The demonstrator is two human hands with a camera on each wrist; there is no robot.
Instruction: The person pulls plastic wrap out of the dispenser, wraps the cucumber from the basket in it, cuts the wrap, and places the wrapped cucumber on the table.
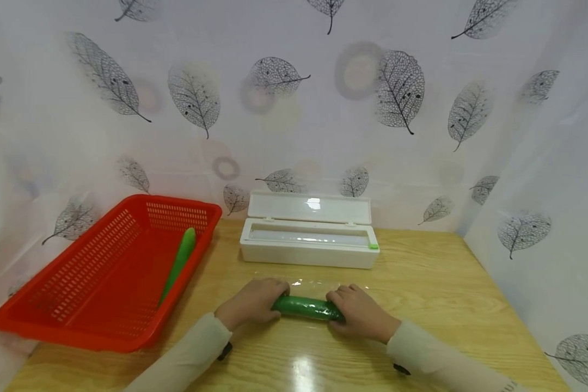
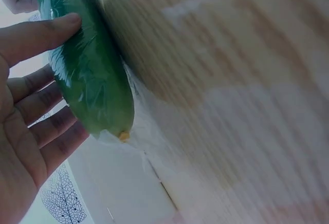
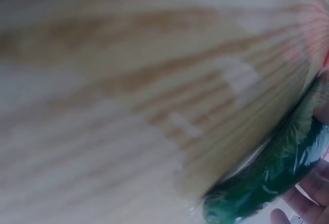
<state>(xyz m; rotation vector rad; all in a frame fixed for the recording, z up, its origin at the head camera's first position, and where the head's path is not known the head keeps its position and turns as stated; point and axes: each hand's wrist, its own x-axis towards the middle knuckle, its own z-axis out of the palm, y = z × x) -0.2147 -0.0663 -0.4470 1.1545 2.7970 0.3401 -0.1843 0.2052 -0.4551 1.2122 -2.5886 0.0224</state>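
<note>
A green cucumber [image 1: 307,307] with shiny cling film around it lies sideways low over the wooden table. At its left end my left hand [image 1: 257,302] grips it, and in the left wrist view the thumb [image 2: 64,26] presses one side while the fingers reach behind. My right hand [image 1: 357,313] holds the other end, only partly seen in the right wrist view. Clear cling film [image 2: 139,144] extends from the cucumber's pale tip onto the table. Behind the hands stands a white cling film box [image 1: 306,255], its lid raised and a roll inside.
On the left a red plastic basket [image 1: 103,342] holds another green cucumber [image 1: 180,261]. The wooden table [image 1: 431,326] reaches back to a white curtain [image 1: 294,136] printed with leaves, which also hangs along the sides.
</note>
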